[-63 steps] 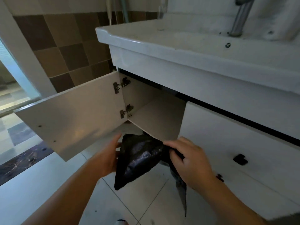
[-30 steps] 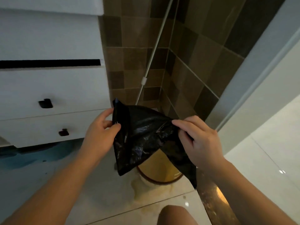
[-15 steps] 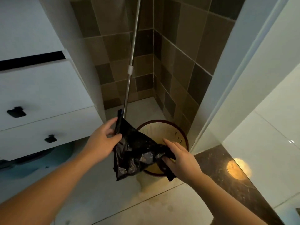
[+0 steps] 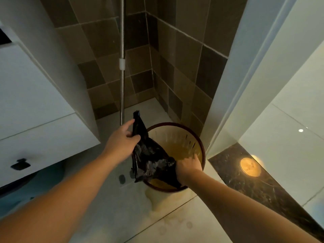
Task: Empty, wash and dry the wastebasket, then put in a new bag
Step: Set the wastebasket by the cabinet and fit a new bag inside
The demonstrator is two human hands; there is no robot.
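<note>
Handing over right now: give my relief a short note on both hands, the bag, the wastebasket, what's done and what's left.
Left hand: grip pinches the top edge of the black bag, held up beside the basket.
Right hand: pushing the bag's lower end down inside the wastebasket.
Wastebasket: upright on the floor in the tiled corner, by the metal pole, nothing else visible inside.
Done: basket empty, bag fetched.
Left: open the bag, seat it, fold its edge over the rim.
</note>
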